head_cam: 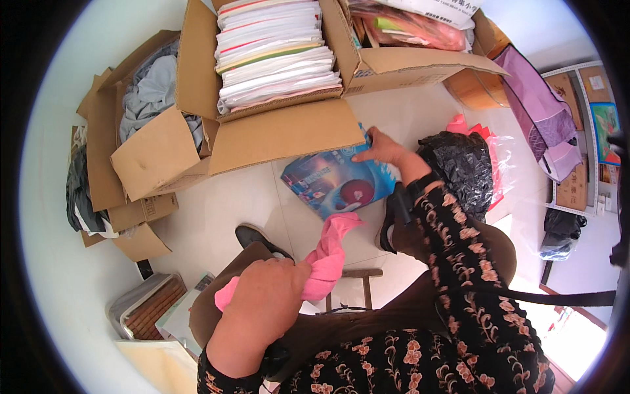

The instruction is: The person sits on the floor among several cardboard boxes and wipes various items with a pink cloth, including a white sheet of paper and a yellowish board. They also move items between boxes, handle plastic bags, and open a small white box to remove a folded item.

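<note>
A twisted pink cloth [326, 261] is bunched in the fist of my left hand [268, 295], above my lap. My right hand [381, 148] grips the upper right edge of a blue printed box [325, 184], thumb on its front face. The box is tilted over the tiled floor between my feet, and its top edge is partly hidden by the front flap [290, 130] of an open cardboard box. The cloth's free end hangs close to the box's lower corner.
White papers and folders [275, 59] fill the open cardboard box. Left of it, another carton holds grey fabric [152, 93]. A black plastic bag [457, 162] sits by my right knee. A purple bag [541, 108] stands near a shelf [585, 147]. Part of a wooden stool [366, 285] shows beneath me.
</note>
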Tool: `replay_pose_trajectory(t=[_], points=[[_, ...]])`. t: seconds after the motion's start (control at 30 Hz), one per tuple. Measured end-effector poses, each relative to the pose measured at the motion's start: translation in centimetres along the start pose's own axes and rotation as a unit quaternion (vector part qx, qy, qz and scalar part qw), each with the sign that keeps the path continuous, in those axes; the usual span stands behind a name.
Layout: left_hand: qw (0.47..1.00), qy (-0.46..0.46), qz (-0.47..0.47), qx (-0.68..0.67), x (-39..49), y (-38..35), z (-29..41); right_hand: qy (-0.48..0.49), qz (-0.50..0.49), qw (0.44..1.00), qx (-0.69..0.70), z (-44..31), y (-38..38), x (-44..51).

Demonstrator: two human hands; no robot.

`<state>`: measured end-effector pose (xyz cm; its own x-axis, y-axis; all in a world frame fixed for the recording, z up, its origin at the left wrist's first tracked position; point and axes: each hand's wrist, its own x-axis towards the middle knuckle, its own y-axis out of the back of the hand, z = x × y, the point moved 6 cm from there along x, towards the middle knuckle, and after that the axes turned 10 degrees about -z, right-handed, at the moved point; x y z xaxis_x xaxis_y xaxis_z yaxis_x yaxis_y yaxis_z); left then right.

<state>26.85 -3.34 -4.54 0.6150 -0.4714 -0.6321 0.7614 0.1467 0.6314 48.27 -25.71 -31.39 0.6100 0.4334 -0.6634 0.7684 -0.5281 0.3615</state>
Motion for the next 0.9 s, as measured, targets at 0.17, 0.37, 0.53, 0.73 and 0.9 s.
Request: replay_pose_trajectory(t=[0.17, 0.37, 0.53, 0.73, 0.9], points=[[1.000, -0.015, 0.012, 0.014, -0.6, 0.0, 0.3, 0.095, 0.077, 0.952, -0.279, -7.8, 7.3, -5.2], [0.999, -0.036, 0.037, -0.001, -1.0, 0.1, 0.6, 0.308, 0.128, 0.805, -0.491, -8.0, 7.8, -13.1], [0.999, -0.036, 0.029, 0.007, -0.6, 0.2, 0.6, 0.315, 0.242, 0.716, -0.574, -5.1, 7.7, -14.8], [0.999, 0.011, -0.031, 0.020, 0.2, -0.2, 0.1, 0.269, 0.272, 0.728, -0.569, -3.8, 7.6, -13.6], [0.999, 0.017, -0.047, 0.015, 0.6, -0.3, 0.1, 0.290, 0.250, 0.731, -0.565, -4.1, 6.2, -12.4]])
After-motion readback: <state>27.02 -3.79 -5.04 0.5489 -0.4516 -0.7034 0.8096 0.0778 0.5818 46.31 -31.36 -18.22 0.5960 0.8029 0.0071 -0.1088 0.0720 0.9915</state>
